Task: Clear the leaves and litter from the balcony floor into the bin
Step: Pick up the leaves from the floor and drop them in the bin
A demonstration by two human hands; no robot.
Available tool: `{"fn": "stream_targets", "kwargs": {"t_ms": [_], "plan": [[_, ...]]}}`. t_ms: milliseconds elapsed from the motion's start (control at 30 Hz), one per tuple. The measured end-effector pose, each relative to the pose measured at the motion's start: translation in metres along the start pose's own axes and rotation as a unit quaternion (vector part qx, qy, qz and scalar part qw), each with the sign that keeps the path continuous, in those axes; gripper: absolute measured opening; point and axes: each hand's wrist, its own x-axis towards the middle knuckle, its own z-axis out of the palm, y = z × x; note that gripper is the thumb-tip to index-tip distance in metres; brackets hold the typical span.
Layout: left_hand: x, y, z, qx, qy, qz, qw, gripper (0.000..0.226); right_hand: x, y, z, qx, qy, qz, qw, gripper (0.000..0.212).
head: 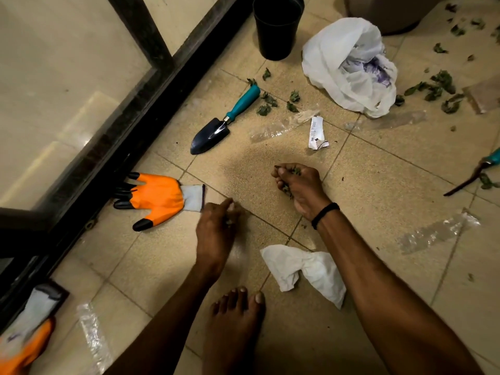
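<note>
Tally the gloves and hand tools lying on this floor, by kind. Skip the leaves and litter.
orange gloves: 2
trowel: 1
pruning shears, partly cut off at the right edge: 1
Total: 4

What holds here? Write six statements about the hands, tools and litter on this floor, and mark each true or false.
1. The right hand grips a clump of leaves. True.
2. The trowel has a red handle. False: its handle is teal.
3. An orange glove lies beside the dark door frame. True.
4. The black pot lies tipped on its side. False: it stands upright.
5. The left hand wears a glove. False: it is bare.
6. Beside the white plastic bag lie loose leaves. True.
</note>
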Motion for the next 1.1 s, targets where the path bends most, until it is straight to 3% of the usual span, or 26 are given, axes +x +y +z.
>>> {"fn": "stream_targets", "kwargs": {"t_ms": [67, 167, 200, 267, 300, 367, 533, 600, 667, 733, 767, 800, 833, 867, 967, 1000, 1100], "plan": [[-0.015, -0.002, 0.008, 0.161, 0.060, 0.087, 0.981, 0.069, -0.002, 0.003, 0.003, 0.006, -0.012, 0.004, 1.000, 0.009], [-0.014, 0.010, -0.020, 0.116, 0.107, 0.150, 0.976, 0.061, -0.006, 0.007, 0.007, -0.002, -0.030, 0.000, 1.000, 0.005], [-0.004, 0.019, -0.042, 0.146, 0.142, 0.163, 0.965, 0.060, -0.007, 0.009, 0.008, -0.007, -0.036, -0.001, 0.999, 0.004], [0.037, 0.040, -0.079, 0.059, 0.289, 0.150, 0.944, 0.045, -0.007, 0.013, 0.006, -0.025, -0.045, -0.009, 0.999, 0.004], [0.062, 0.044, -0.096, -0.011, 0.341, 0.104, 0.934, 0.034, -0.007, 0.015, 0.007, -0.033, -0.051, -0.012, 0.998, 0.004], [0.091, 0.042, -0.115, -0.111, 0.358, 0.063, 0.925, 0.023, -0.008, 0.018, 0.007, -0.049, -0.060, -0.018, 0.997, 0.006], [0.102, 0.023, -0.096, -0.111, 0.388, 0.078, 0.911, 0.017, -0.014, 0.021, 0.019, -0.117, -0.092, -0.032, 0.988, 0.015], [0.107, 0.011, -0.111, -0.112, 0.422, 0.024, 0.899, 0.011, -0.016, 0.022, 0.025, -0.166, -0.106, -0.055, 0.979, 0.017], [0.096, -0.004, -0.100, -0.032, 0.445, -0.050, 0.894, 0.033, -0.019, 0.023, 0.032, -0.226, -0.114, -0.087, 0.964, 0.016], [0.050, -0.013, -0.056, -0.013, 0.281, -0.003, 0.960, 0.041, -0.022, 0.025, 0.041, -0.298, -0.120, -0.120, 0.939, 0.014], [0.018, -0.011, -0.031, -0.015, 0.130, -0.006, 0.991, 0.037, -0.024, 0.027, 0.046, -0.337, -0.126, -0.137, 0.923, 0.014], [-0.004, -0.014, -0.009, 0.044, 0.120, -0.015, 0.992, 0.032, -0.026, 0.029, 0.052, -0.371, -0.133, -0.153, 0.906, 0.014], [-0.016, -0.014, 0.002, 0.065, 0.091, -0.016, 0.994, 0.044, -0.029, 0.032, 0.057, -0.395, -0.138, -0.167, 0.893, 0.015], [-0.024, -0.010, 0.013, 0.073, 0.061, 0.037, 0.995, 0.058, -0.031, 0.036, 0.063, -0.408, -0.143, -0.179, 0.884, 0.016], [-0.013, -0.008, 0.002, 0.079, 0.061, 0.048, 0.994, 0.068, -0.035, 0.048, 0.083, -0.440, -0.148, -0.229, 0.856, 0.018], [-0.004, -0.015, -0.010, 0.070, 0.093, 0.065, 0.991, 0.069, -0.035, 0.054, 0.090, -0.458, -0.148, -0.247, 0.841, 0.019], [0.011, -0.029, -0.030, 0.098, 0.092, 0.074, 0.988, 0.077, -0.034, 0.071, 0.104, -0.530, -0.160, -0.289, 0.781, 0.018]]}}
